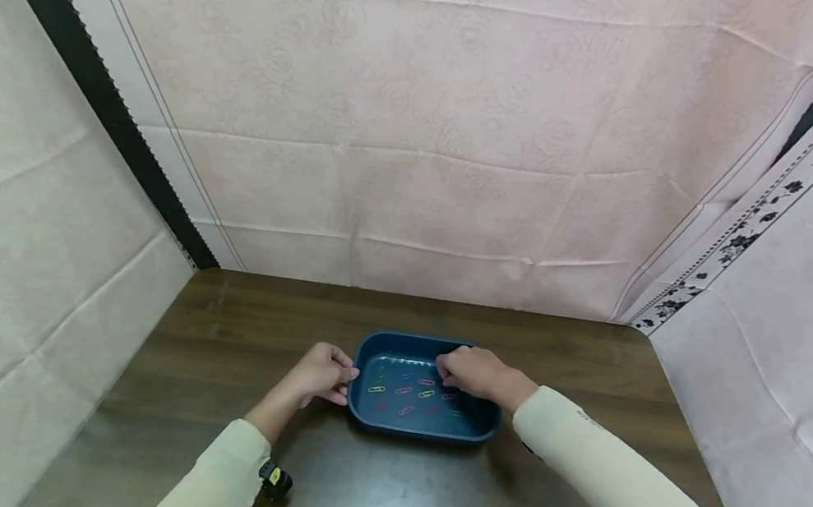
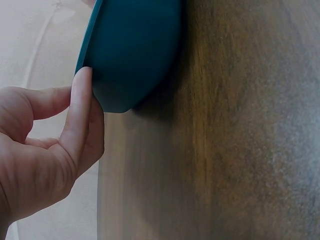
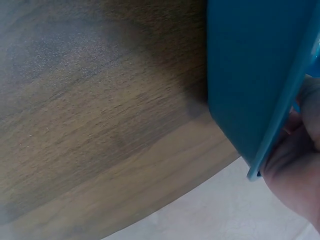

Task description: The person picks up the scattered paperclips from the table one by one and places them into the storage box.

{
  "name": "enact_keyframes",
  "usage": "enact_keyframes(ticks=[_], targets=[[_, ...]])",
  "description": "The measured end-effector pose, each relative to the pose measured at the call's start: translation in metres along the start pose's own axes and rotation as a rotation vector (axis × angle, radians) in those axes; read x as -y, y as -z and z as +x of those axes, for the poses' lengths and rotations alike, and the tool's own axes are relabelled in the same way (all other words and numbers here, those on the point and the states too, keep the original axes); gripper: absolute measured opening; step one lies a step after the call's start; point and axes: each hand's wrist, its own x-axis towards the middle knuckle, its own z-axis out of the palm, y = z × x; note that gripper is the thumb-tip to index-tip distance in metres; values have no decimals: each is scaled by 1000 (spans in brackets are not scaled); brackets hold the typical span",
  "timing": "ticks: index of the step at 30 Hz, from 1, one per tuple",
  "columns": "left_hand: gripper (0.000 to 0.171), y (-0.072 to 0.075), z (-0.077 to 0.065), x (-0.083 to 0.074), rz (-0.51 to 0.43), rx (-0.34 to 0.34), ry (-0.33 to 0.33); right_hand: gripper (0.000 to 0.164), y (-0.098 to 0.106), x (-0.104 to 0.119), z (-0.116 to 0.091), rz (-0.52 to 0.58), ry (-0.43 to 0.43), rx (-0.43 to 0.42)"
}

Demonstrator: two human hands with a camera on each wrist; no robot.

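Observation:
A dark blue rectangular tray (image 1: 417,432) stands on the wooden table, with several coloured paper clips spread over its floor. Among them are a yellow clip (image 1: 377,388) and a pink clip (image 1: 406,410). My left hand (image 1: 319,374) pinches the tray's left rim; in the left wrist view its thumb and fingers (image 2: 80,110) meet at that edge. Over the right part of the tray reaches my right hand (image 1: 476,371), its fingers bent down toward the clips. Its fingertips are hidden, and I cannot tell whether they hold a clip. The right wrist view shows this hand behind the tray's wall (image 3: 250,75).
Pale cloth hangs behind the table (image 1: 222,449) and along both sides, the back cloth (image 1: 412,204) meeting its far edge. A black strap-like device (image 1: 274,479) sits on the left wrist.

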Motion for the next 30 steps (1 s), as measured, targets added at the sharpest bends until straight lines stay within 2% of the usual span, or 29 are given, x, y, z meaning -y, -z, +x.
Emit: enact_keyframes(ticks=[8,15,30], targets=[[18,1,1,3,-13,-1,2,23,-2,-1,6,-37,-27,50],[18,0,0,2,-14,-5,-2,18,0,0,8,-64,-43,101],[18,1,1,3,-15,-2,-2,11,-1,3,9,-69,-46,96]])
